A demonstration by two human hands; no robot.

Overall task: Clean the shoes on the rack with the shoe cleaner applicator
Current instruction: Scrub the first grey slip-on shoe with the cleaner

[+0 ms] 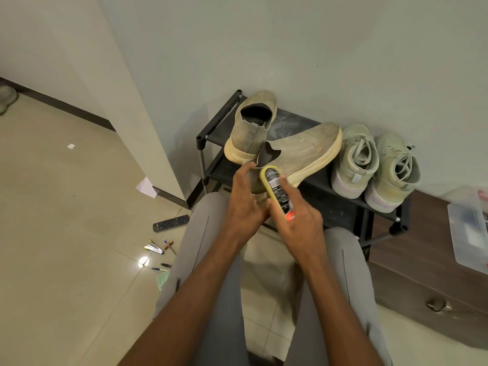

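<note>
We are mid-clean on the knit shoe (298, 154), held above the rack (211, 128): our left hand (245, 199) grips its heel, our right hand (298, 220) grips the applicator (277, 191) against its side. Next, we judge, steady strokes toward the toe.

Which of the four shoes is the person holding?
The beige slip-on shoe in the middle. The left hand grips its heel while the right hand holds the yellow applicator against it. The other three just sit on the rack.
</note>
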